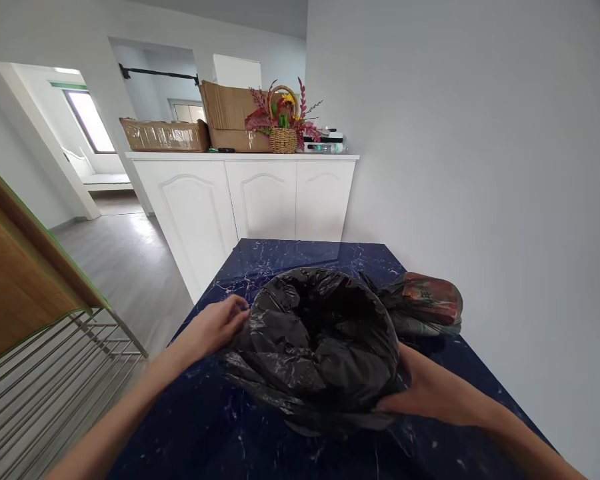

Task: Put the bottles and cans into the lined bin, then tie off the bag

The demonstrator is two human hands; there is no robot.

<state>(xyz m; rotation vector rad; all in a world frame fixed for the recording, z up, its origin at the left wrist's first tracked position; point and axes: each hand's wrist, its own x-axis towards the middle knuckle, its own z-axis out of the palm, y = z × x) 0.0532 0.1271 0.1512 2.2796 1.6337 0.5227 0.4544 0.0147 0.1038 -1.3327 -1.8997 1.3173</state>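
A round bin [393, 327] stands on the dark blue marbled tabletop, lined with a black garbage bag [325, 367]. The bag sags into the opening, and its edge is folded outward over the rim, hanging loosely at the front. At the bin's left side, my left hand [225, 323] has its fingers curled against the bag just outside the rim. My right hand [413, 387] holds the bag's overhanging edge on the right, thumb in front and fingers partly hidden behind the plastic. Most of the bin's outer wall is covered by the bag.
A pack of bags with a red label [433, 300] lies right of the bin, near the wall. Behind the table [260, 253], a white cabinet [260, 200] carries cardboard boxes [167, 135] and a flower basket [283, 140]. A metal rack [95, 340] stands at left.
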